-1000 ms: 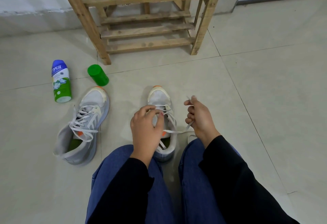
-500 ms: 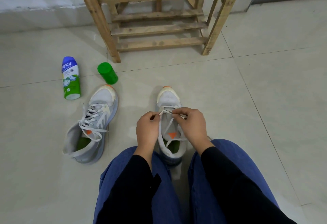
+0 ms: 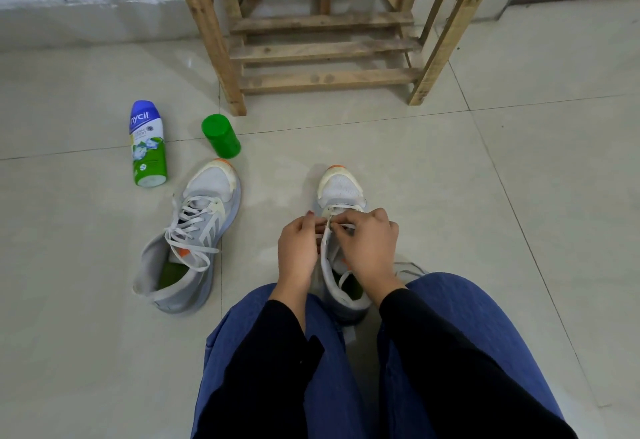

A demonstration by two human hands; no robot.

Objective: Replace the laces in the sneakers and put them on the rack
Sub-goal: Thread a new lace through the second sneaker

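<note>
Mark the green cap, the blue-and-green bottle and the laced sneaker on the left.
green cap (image 3: pixel 221 139), head view, side wall.
blue-and-green bottle (image 3: pixel 148 147), head view, label middle.
laced sneaker (image 3: pixel 211 180), head view, white toe box.

Soft, even light — faint glare is seen on the floor (image 3: pixel 189 65); the rack (image 3: pixel 204 23) is splayed by distortion.

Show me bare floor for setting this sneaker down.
Widest: the tiles right of the sneaker being laced; also the strip between its toe and the rack. Crowded left: bottle, green cap, second sneaker, close together. The left hand and right hand pinch the lace.
</note>
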